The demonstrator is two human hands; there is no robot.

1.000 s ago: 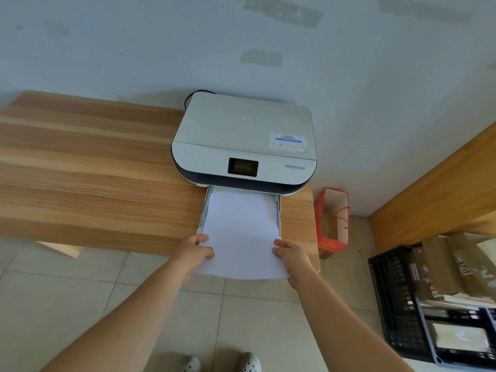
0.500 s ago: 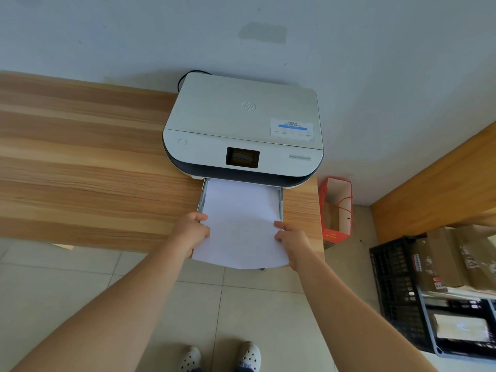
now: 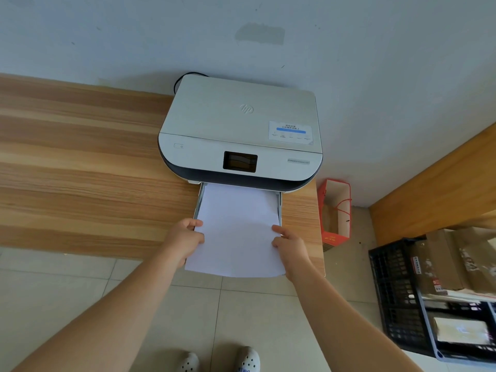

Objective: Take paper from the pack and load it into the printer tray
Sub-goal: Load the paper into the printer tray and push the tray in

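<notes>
A white printer [image 3: 241, 130] with a dark screen sits on the wooden table [image 3: 80, 170] against the wall. Its paper tray [image 3: 280, 208] is pulled out at the front. A stack of white paper [image 3: 239, 229] lies partly inside the tray, its near end sticking out past the table edge. My left hand [image 3: 185, 240] grips the paper's left edge, thumb on top. My right hand [image 3: 291, 247] holds the right edge, with the fingers curled round it. No paper pack is in view.
A red paper bag [image 3: 335, 210] stands on the floor right of the table. A black crate [image 3: 397, 299] with boxes sits at the lower right, beside a wooden bench [image 3: 442, 189]. My shoes [image 3: 220, 361] are on the tiled floor below.
Both hands have pushed the paper further into the tray; less of it overhangs the table edge than a second ago. The camera has moved closer to the printer.
</notes>
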